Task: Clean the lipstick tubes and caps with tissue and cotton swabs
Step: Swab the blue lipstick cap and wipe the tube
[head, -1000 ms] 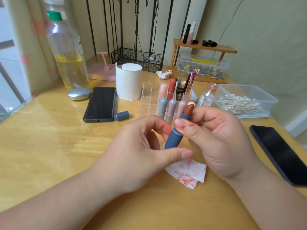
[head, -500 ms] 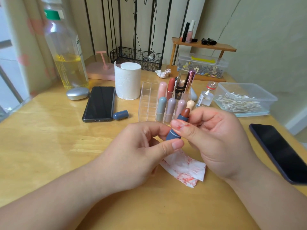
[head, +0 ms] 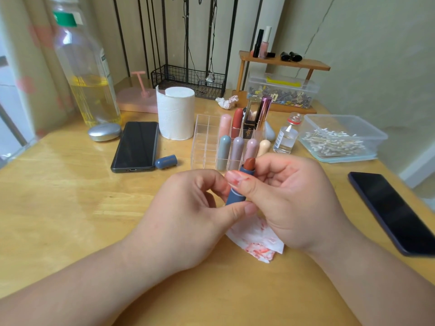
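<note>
As the left hand (head: 188,215) pinches the blue lipstick tube (head: 236,196) at its base and the right hand (head: 289,198) grips its top, the tube sits lower than a second ago. Stained tissue (head: 256,241) lies beneath.

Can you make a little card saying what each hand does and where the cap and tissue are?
Left hand: grips the blue lipstick at its base
Right hand: smeared red, pinches its top
Cap: lying on the table beside a phone
Tissue: red-stained, on the table under the hands
</note>
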`<state>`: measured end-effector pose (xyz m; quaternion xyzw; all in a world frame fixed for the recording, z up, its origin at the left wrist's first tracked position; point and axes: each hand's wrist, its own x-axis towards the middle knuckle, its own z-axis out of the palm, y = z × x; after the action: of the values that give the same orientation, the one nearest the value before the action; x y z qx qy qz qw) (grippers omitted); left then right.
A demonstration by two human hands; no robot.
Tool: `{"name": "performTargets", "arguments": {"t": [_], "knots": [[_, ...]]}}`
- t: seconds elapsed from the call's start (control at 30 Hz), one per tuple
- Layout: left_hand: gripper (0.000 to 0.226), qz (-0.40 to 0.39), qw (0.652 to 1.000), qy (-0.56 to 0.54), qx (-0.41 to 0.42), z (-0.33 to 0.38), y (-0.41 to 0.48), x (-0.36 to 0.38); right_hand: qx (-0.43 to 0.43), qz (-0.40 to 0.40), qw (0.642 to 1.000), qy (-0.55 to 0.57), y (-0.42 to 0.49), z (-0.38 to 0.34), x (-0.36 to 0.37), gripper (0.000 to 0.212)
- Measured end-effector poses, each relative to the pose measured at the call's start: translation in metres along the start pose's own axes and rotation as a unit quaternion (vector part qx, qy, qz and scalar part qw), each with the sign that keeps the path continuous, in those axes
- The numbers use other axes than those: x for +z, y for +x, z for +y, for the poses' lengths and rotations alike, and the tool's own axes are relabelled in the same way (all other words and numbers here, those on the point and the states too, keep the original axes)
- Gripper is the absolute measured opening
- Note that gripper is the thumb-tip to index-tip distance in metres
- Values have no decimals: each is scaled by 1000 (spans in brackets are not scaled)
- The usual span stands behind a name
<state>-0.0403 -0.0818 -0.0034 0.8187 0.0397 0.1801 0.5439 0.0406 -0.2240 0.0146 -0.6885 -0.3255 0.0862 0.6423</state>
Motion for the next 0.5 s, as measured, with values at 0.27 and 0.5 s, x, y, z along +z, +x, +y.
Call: {"name": "performTargets", "arguments": {"t": [0.27,0.5], "knots": [[17,-255,953,-163,3,-7,9,-17,0,-72,995,76,1,-5,-8,10],[36,2,999,-21,24,-13,6,-3,-19,-18,999,22,0,1,-4,15]]}}
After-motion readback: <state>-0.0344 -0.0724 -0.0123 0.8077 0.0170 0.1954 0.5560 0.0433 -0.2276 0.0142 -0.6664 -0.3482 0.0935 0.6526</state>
